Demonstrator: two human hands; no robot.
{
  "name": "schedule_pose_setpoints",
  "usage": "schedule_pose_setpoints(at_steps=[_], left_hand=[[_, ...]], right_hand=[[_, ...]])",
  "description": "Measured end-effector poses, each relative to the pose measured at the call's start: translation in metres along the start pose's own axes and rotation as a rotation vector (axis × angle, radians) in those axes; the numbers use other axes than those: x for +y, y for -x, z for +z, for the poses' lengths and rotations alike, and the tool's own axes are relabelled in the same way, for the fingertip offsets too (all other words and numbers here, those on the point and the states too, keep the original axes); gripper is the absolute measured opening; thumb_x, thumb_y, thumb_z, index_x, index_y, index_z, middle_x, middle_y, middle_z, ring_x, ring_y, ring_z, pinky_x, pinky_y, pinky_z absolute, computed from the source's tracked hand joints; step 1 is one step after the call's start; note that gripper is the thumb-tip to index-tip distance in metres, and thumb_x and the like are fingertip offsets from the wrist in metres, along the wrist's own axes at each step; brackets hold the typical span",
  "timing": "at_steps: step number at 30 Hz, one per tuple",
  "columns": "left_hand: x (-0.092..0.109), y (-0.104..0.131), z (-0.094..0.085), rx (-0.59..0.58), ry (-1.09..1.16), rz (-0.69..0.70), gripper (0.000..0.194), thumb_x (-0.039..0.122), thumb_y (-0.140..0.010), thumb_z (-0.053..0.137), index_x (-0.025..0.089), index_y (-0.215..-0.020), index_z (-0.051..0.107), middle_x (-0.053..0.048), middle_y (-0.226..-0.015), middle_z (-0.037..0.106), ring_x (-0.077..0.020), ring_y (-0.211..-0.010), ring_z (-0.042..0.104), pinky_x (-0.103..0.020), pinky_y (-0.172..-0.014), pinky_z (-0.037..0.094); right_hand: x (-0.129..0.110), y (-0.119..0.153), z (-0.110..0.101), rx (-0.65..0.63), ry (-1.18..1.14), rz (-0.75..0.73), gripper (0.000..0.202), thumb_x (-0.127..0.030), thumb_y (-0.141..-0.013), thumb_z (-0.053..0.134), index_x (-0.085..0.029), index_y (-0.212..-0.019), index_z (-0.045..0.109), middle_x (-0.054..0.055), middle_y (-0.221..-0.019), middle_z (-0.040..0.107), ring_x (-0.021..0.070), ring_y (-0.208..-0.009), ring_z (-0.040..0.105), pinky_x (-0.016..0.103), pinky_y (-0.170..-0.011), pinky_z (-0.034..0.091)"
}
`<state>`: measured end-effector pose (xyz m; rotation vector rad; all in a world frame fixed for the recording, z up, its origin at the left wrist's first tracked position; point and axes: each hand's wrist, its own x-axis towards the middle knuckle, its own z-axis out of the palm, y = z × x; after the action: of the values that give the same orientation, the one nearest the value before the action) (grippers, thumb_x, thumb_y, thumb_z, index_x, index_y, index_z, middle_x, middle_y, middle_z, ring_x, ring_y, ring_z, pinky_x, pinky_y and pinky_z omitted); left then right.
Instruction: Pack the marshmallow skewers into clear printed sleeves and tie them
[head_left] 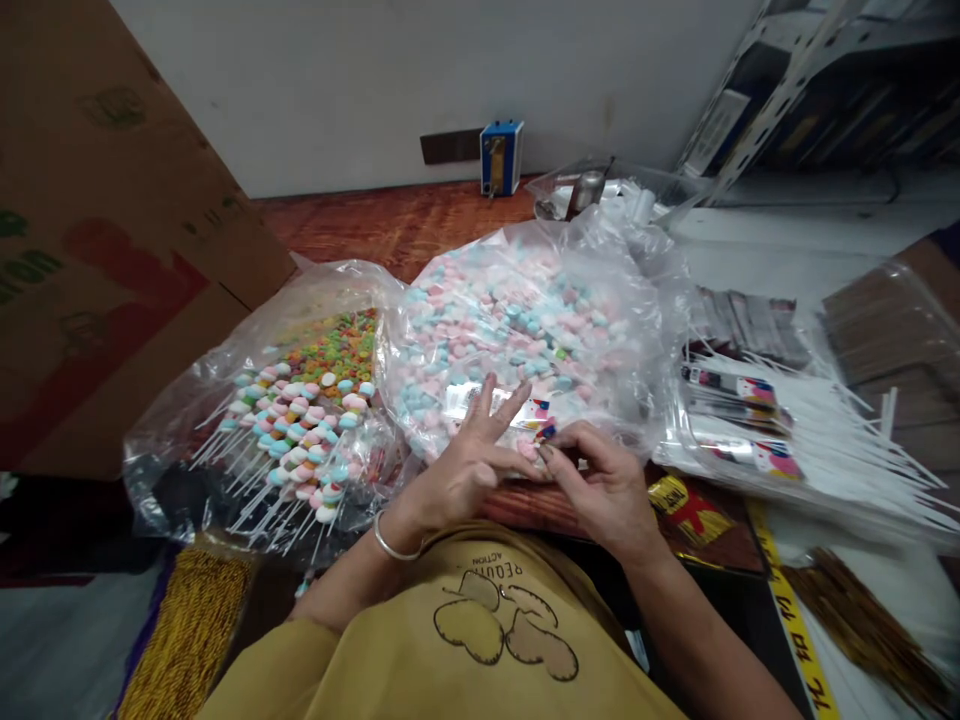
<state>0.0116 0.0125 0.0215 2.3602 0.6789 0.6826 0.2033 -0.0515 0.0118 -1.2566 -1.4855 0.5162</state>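
Observation:
My left hand (474,468) is spread out over the front of a clear bag of pink and blue marshmallows (517,310), a bracelet at its wrist. One of its fingers reaches across to the fingertips of my right hand (604,488), which are pinched together. What they pinch is too small and blurred to name. Right by the fingertips lies a clear wrapper with a colourful print (536,410), partly hidden behind my left fingers. To the left, marshmallow skewers on white sticks (300,430) lie in a heap on a plastic bag.
Small colourful ring-shaped candies (337,345) lie behind the skewers. On the right are white sticks (847,440) and printed wrappers (731,385) on clear plastic. A blue box (501,158) stands by the wall. A large cardboard carton (112,250) rises at left.

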Motion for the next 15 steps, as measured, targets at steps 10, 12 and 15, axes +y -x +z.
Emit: schedule_pose_setpoints(at_steps=[10, 12, 15], left_hand=[[-0.008, -0.003, 0.009, 0.011, 0.226, -0.001, 0.044, 0.028, -0.090, 0.069, 0.031, -0.134, 0.065, -0.012, -0.159, 0.047, -0.0360, -0.149, 0.041, -0.059, -0.118, 0.037], [-0.002, 0.003, 0.008, 0.067, 0.336, -0.033, 0.037, 0.016, -0.090, 0.065, 0.029, -0.124, 0.069, -0.011, -0.146, 0.061, -0.0311, -0.138, 0.055, -0.055, -0.115, 0.042], [0.002, 0.026, -0.004, 0.294, 0.398, -0.148, 0.018, 0.018, -0.090, 0.067, 0.025, -0.106, 0.070, -0.009, -0.125, 0.074, -0.0257, -0.117, 0.069, -0.051, -0.109, 0.049]], right_hand=[[0.020, 0.002, 0.021, -0.253, -0.430, 0.425, 0.018, -0.035, -0.080, 0.078, -0.021, -0.091, 0.076, 0.004, -0.086, 0.077, 0.0224, -0.077, 0.069, 0.033, -0.067, 0.055], [0.022, 0.002, 0.031, -0.302, -0.529, 0.463, 0.026, -0.040, -0.080, 0.079, -0.022, -0.099, 0.077, 0.006, -0.095, 0.078, 0.0250, -0.083, 0.071, 0.035, -0.069, 0.057], [0.017, 0.001, 0.046, -0.347, -0.483, 0.393, 0.024, -0.041, -0.086, 0.074, -0.025, -0.105, 0.076, 0.006, -0.103, 0.077, 0.0242, -0.088, 0.071, 0.035, -0.073, 0.057]])
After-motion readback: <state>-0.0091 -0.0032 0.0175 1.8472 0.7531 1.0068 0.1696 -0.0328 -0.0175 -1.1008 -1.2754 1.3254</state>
